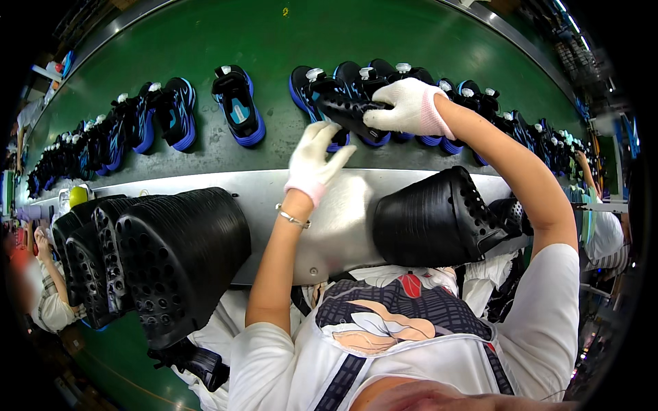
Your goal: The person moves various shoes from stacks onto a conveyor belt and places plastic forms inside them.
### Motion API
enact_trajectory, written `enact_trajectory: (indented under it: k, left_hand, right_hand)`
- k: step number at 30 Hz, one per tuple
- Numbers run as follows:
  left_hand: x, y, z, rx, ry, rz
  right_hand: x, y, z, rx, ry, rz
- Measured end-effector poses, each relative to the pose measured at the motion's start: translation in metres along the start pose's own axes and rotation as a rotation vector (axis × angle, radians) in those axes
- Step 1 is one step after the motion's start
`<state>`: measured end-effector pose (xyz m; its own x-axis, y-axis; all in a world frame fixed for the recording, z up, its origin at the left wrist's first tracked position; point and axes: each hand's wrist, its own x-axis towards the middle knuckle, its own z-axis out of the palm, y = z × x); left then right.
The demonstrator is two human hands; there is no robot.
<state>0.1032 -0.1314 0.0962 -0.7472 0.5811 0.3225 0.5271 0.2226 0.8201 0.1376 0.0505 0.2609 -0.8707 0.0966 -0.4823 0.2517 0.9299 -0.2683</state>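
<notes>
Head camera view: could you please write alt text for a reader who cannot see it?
A person's gloved right hand holds a black insole at a blue-and-black shoe on a green conveyor belt, while the gloved left hand hovers open just below. More shoes line the belt, and stacks of black perforated insoles sit nearer the person.

Left of where we grip, a single black-and-blue shoe (pixel 238 105) sits alone on the green conveyor belt (pixel 274 41), and further left a row of similar shoes (pixel 116 133) curves away. To the right, more shoes (pixel 521 127) crowd together. Nearer us, below the grip, a stack of black perforated insoles (pixel 432 219) leans on the metal ledge (pixel 205 181). A larger black stack (pixel 151 260) stands lower left.
</notes>
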Motion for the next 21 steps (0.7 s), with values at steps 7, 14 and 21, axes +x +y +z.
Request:
enact_trajectory:
  k: [7,14,21]
  left_hand:
    - [0.011,-0.001,0.014,0.169,0.016,-0.030]
    - [0.012,-0.014,0.021,0.169,0.024,-0.045]
    - [0.025,0.000,0.011,0.198,-0.188,-0.235]
  right_hand:
    - [0.042,0.001,-0.002,-0.082,-0.174,0.008]
    - [0.085,-0.024,0.008,-0.276,-0.078,0.068]
    - [0.126,-0.044,0.055,-0.414,-0.024,0.111]
